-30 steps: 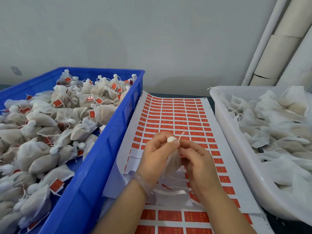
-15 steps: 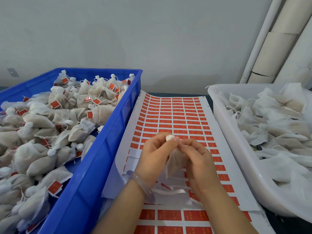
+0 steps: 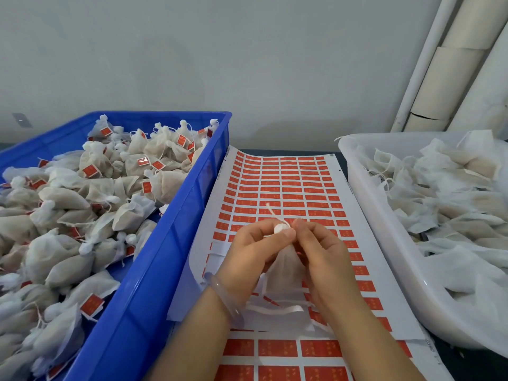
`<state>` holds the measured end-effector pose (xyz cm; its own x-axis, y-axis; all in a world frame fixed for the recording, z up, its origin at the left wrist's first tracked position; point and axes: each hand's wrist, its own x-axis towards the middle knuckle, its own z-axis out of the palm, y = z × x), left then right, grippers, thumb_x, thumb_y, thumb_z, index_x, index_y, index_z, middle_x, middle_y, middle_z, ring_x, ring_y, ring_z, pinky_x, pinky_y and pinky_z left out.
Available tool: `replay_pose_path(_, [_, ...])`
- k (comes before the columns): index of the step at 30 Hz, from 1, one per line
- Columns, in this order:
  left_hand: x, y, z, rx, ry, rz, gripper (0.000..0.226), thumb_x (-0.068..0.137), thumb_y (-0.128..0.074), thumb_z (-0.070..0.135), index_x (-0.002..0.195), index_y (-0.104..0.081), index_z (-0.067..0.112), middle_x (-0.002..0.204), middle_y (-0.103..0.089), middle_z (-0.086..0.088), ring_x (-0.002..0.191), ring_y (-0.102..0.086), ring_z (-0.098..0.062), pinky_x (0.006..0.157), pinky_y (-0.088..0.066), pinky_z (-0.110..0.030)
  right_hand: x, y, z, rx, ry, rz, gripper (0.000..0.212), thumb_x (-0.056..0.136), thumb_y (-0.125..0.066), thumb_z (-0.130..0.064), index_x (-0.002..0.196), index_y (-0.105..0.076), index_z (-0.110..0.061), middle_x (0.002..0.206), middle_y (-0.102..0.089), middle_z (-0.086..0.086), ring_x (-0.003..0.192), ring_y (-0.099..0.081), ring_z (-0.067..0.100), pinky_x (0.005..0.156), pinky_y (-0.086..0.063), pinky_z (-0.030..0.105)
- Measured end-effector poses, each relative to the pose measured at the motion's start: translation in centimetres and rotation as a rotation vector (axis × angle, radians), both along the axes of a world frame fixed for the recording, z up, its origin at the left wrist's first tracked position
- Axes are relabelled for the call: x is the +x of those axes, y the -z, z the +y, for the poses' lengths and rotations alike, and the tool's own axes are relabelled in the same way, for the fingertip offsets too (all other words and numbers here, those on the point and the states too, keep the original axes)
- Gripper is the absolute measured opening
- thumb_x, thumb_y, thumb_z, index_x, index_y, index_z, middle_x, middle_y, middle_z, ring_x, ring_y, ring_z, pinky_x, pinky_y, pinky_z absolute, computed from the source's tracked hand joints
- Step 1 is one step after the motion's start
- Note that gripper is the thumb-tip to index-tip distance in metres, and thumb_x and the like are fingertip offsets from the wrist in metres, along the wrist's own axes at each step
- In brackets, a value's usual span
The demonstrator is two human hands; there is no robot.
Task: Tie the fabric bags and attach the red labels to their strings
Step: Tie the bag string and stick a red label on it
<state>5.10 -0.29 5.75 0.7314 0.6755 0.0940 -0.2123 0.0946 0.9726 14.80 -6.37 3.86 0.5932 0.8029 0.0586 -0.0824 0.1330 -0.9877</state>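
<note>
Left hand and right hand pinch the fabric bag neck, fingers curled

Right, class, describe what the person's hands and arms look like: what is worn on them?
Both forearms are bare, no sleeves in view. The left hand and right hand wear no gloves or visible rings. The only thing worn is a smooth, translucent, pale bangle round the left wrist.
</note>
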Motion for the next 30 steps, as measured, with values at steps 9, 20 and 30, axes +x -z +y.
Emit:
replay_pose_path(9, [-0.2,0.2,0.4,-0.038,0.001,0.003,0.019,0.072,-0.061,0.037,0.079,-0.074,0.026,0.085,-0.068,-0.002,0.084,-0.066,-0.019,0.076,-0.056,-0.031,1.0,-0.3,-0.3,0.032,-0.248,0.210,0.028,0.069,-0.063,-0.033,0.089,-0.077,-0.019,0.097,-0.073,0.007,0.096,-0.068,0.023,0.081,-0.055,0.033])
replay_pose_path(20, [-0.1,-0.1,0.2,0.068,-0.071,0.028,0.017,0.067,-0.066,0.032,0.073,-0.066,0.016,0.069,-0.061,0.001,0.064,-0.059,-0.007,0.056,-0.048,-0.016,0.7,0.2,-0.3,0.000,-0.154,-0.086,0.026,0.092,-0.051,-0.016,0.081,-0.073,-0.024,0.082,-0.070,0.002,0.089,-0.065,0.022,0.083,-0.056,0.037])
replay_pose_path(30, [0.0,0.4,0.9,0.057,-0.163,0.055,0.018,0.074,-0.065,0.028,0.074,-0.061,0.010,0.069,-0.056,-0.008,0.065,-0.054,-0.019,0.059,-0.049,-0.026,0.5,0.0,-0.2,0.068,0.111,-0.217,0.014,0.086,-0.063,-0.019,0.078,-0.064,-0.032,0.074,-0.066,-0.025,0.080,-0.062,-0.007,0.056,-0.045,0.003])
